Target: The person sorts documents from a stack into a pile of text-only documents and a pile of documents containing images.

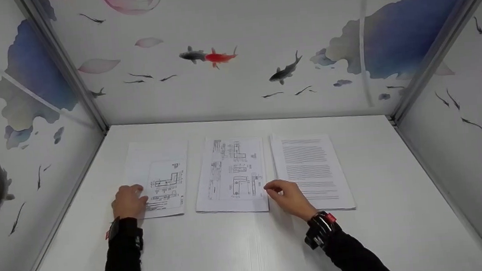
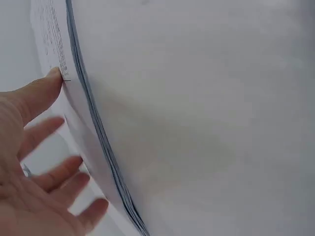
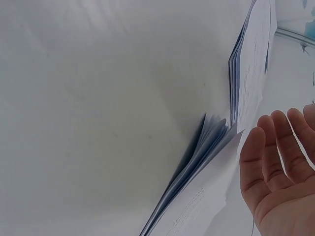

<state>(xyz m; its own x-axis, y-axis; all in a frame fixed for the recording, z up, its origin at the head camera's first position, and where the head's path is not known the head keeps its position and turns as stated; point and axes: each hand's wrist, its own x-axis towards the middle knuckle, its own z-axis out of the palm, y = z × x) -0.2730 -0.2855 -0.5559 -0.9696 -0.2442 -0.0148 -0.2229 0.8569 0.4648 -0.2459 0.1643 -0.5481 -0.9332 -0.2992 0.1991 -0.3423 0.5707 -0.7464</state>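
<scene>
Three stacks of white paper lie side by side on a white table. My left hand (image 1: 129, 202) is at the left edge of the left stack (image 1: 157, 153), whose top sheet shows a technical drawing. In the left wrist view the thumb (image 2: 47, 93) meets the paper's edge while the other fingers are spread apart. My right hand (image 1: 289, 197) hovers between the middle stack (image 1: 216, 201), also printed with drawings, and the right stack (image 1: 313, 164) of text lines. Its fingers (image 3: 283, 147) are loosely bent, and the right wrist view shows a bare palm.
The white table (image 1: 216, 255) meets a back wall (image 1: 229, 97) and side walls printed with fish and petals. Grey metal posts (image 1: 64, 59) stand at the corners. In the right wrist view, one stack's sheet corners (image 3: 216, 132) are fanned apart.
</scene>
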